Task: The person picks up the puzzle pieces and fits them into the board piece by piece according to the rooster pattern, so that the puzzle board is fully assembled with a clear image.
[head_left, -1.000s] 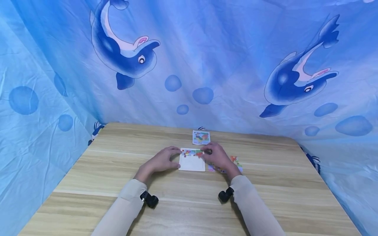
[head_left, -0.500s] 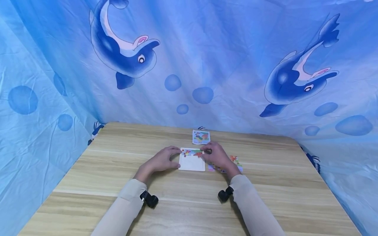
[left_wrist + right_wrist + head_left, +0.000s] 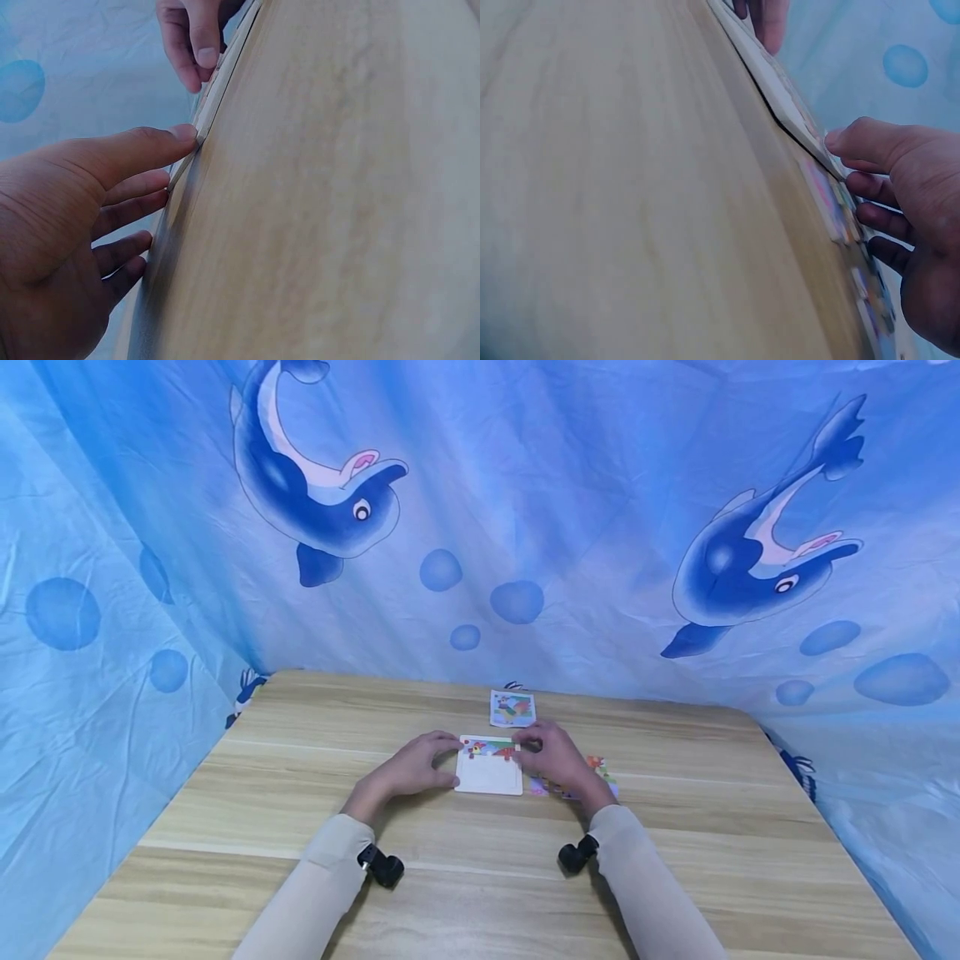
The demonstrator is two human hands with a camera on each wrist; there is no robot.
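so my left hand [image 3: 408, 767] has thumb and fingers spread apart, touching the left edge of the white board [image 3: 487, 776], which is on the wood-grain table [image 3: 480, 885] right in front of me. colorful pieces [image 3: 486, 748] fill its far strip. my right hand [image 3: 553, 755] is at the far right corner, can't tell if it's pinching a piece. loose pieces [image 3: 597, 764] lie by that wrist, picture card [image 3: 512, 708] just beyond the board.
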